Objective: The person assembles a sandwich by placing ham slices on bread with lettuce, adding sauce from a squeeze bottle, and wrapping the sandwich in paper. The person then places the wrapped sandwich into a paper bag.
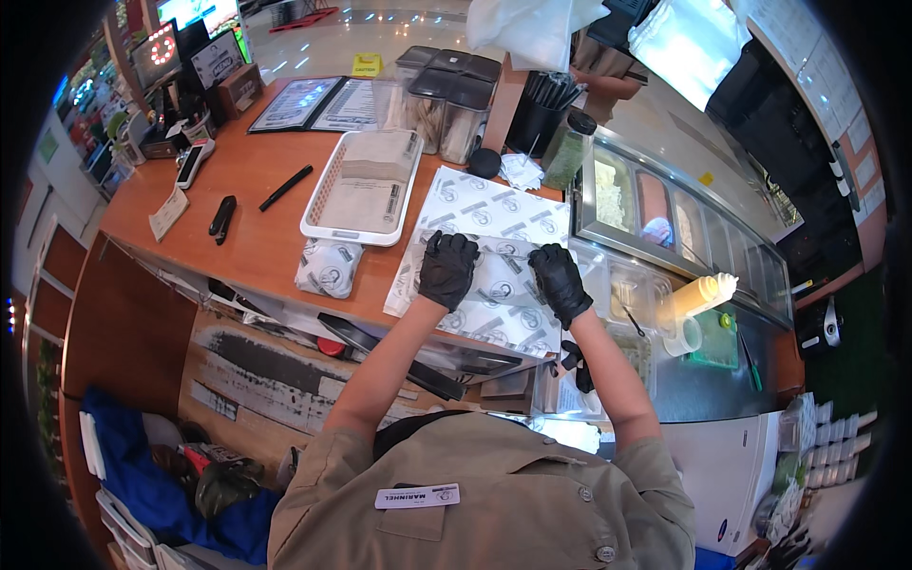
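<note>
Both my hands wear black gloves. A roll of printed white wrapping paper [504, 274] lies crosswise before me, and whatever is inside it is hidden. My left hand [449, 269] grips its left end with curled fingers. At the right end my right hand [560, 282] pinches the paper. Under the roll are flat printed paper sheets [491, 203] on the wooden counter [239, 274]. To the left sits a compact wrapped parcel [329, 269] in the same printed paper. Just behind it stands a white plastic basket [356, 236] holding brown paper bags [367, 203].
On the right are a steel food well [645, 214], clear plastic tubs [634, 292], a sauce bottle [692, 293] and a green cutting board [716, 345]. Leftward lie a black marker [286, 188], a stapler [223, 219] and a card terminal [194, 162]. Lidded bins [452, 92] stand behind. Another person [605, 75] stands beyond.
</note>
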Demonstrator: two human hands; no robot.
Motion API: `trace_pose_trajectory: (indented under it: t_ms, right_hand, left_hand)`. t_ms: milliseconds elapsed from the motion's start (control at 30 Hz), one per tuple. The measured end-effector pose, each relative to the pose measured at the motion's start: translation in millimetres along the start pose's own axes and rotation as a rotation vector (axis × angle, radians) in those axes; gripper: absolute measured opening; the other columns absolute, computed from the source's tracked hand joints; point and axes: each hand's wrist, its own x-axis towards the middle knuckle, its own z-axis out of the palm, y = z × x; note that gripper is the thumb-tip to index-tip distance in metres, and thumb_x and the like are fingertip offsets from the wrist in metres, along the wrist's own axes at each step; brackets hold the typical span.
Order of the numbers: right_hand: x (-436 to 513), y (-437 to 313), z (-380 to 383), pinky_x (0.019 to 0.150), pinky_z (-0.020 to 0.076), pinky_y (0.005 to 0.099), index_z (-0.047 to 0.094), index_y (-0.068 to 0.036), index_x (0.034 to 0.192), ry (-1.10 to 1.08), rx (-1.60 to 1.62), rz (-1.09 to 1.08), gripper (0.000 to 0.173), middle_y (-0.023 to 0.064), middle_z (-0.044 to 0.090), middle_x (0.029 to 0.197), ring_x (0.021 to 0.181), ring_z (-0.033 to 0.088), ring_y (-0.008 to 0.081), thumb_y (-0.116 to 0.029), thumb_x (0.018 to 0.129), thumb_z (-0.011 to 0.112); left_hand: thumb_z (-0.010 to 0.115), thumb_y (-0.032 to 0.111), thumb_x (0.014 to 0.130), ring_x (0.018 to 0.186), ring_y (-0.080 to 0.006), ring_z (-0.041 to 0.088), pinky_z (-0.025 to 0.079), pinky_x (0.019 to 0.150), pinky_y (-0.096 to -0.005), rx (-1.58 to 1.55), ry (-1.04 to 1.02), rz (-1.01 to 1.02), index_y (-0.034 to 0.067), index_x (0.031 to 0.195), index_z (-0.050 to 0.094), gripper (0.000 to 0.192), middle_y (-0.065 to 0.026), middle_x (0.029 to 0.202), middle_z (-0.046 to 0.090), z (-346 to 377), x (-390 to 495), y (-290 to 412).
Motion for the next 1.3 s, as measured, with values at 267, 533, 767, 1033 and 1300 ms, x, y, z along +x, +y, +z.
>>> trace_pose_trajectory:
  t_ms: [267, 533, 767, 1033, 1300]
  right_hand:
    - [-3.8, -2.4, 10.5, 0.070, 0.0484, 0.0422, 0.055, -0.007, 0.095, -0.101, -0.023, 0.163, 0.025, 0.0129, 0.056, 0.088, 0.085, 0.057, 0.0323, -0.005, 0.071, 0.060]
    - [6.2, 11.1, -7.3, 0.062, 0.0521, 0.0452, 0.052, -0.011, 0.120, -0.461, 0.144, 0.131, 0.051, 0.0141, 0.052, 0.109, 0.073, 0.065, 0.0344, -0.048, 0.085, 0.058]
    - [13.8, 17.7, -11.6, 0.059, 0.0503, 0.0460, 0.044, -0.013, 0.126, -0.483, 0.141, -0.037, 0.053, 0.0175, 0.054, 0.105, 0.068, 0.063, 0.0363, -0.042, 0.085, 0.062]
    - [15.8, 23.2, -0.9, 0.058, 0.0504, 0.0455, 0.048, -0.012, 0.120, -0.622, 0.187, 0.028, 0.039, 0.0152, 0.058, 0.092, 0.067, 0.063, 0.0357, -0.038, 0.092, 0.051]
    - [21.8, 17.2, 3.4, 0.070, 0.0478, 0.0451, 0.062, -0.009, 0.096, -0.367, 0.105, -0.194, 0.019, 0.0133, 0.057, 0.088, 0.085, 0.062, 0.0315, -0.024, 0.085, 0.054]
  left_hand:
    - [0.056, 0.021, 0.081, 0.081, -0.0237, 0.055, 0.046, 0.070, -0.0376, 0.069, -0.132, 0.121, 0.011, 0.092, 0.056, 0.015, -0.0080, 0.087, 0.054, -3.8, 9.2, -12.7]
    - [0.058, 0.035, 0.086, 0.079, -0.0267, 0.061, 0.051, 0.062, -0.0404, -0.195, -0.486, 0.301, 0.026, 0.137, 0.042, 0.054, -0.0119, 0.099, 0.054, -30.7, 36.4, -32.8]
    - [0.056, 0.037, 0.088, 0.077, -0.0290, 0.062, 0.052, 0.058, -0.0410, -0.107, -0.638, 0.448, 0.025, 0.134, 0.045, 0.049, -0.0138, 0.105, 0.052, -35.3, 48.3, -34.5]
    - [0.055, 0.032, 0.089, 0.075, -0.0291, 0.063, 0.052, 0.057, -0.0403, -0.146, -0.604, 0.375, 0.021, 0.116, 0.057, 0.029, -0.0118, 0.101, 0.053, -26.4, 39.1, -34.7]
    - [0.056, 0.019, 0.084, 0.084, -0.0279, 0.059, 0.050, 0.071, -0.0409, -0.102, -0.405, 0.346, 0.014, 0.091, 0.062, 0.010, -0.0092, 0.093, 0.056, -22.6, 30.5, -24.9]
